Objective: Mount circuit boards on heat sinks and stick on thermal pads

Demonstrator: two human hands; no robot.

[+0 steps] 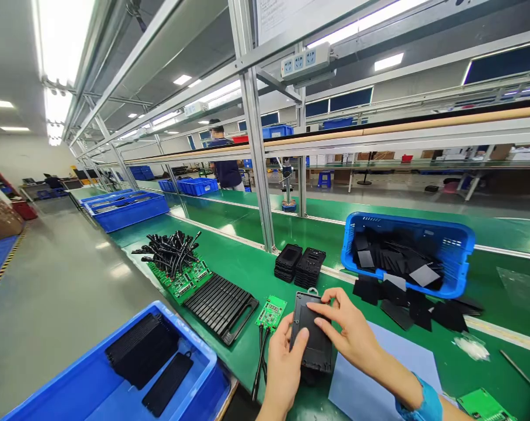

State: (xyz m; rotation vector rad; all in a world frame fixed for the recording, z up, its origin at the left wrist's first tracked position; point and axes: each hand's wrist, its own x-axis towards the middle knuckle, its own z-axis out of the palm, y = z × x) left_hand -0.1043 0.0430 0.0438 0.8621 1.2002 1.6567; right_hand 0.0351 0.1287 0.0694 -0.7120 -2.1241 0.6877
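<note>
A black plastic casing (314,339) with a small hanging loop at its far end is in my left hand (284,362). The left thumb lies on its near-left face, with the fingers around the side. My right hand (350,327) reaches over from the right, its fingers apart and their tips resting on the casing's dark inner face. Whether a thin black sheet lies under those fingertips, I cannot tell. Just left of the casing is a green circuit board (271,313) with black cables (261,356). Two stacks of black frames (309,266) stand beyond the casing.
A blue basket (470,257) of black sheets stands right, with loose sheets (398,313) before it. A blue sheet (387,356) lies under my right arm. Left are ribbed black panels (221,307), cabled boards (177,263) and a blue bin (93,356). A person (227,169) stands beyond.
</note>
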